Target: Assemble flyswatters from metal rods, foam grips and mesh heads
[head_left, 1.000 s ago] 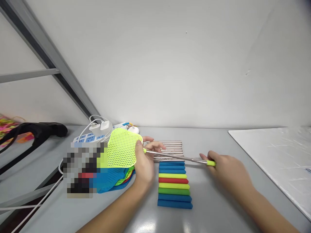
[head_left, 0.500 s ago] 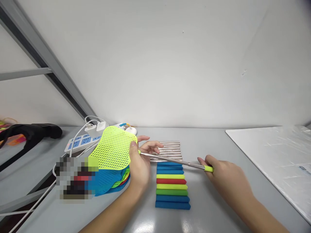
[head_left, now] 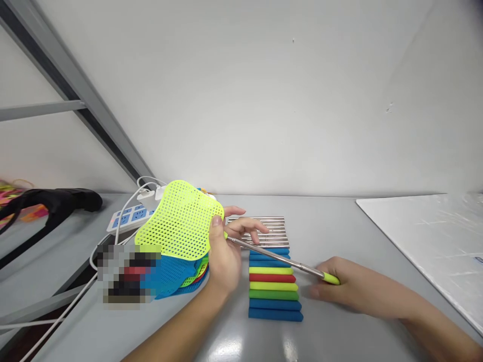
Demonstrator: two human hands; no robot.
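Near the back left corner of the worktop [head_left: 324,221] sat a white power strip [head_left: 130,217] with blue sockets, white plugs [head_left: 147,199] and looping white cables [head_left: 117,231], beside a slanting grey metal frame [head_left: 90,108]. Beyond the left edge lay a curved black object [head_left: 75,198] and some pink and orange pieces [head_left: 33,215]. Toward the right side, a flat white sheet [head_left: 422,236] stretched forward from the back edge, below a pale wall [head_left: 264,100].

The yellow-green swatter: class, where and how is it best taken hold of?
Probably by the yellow-green sleeve at the right-hand end of the swatter, wrapping around it from the right: that end is slim and points that way, while the mesh head at the other end is broad.
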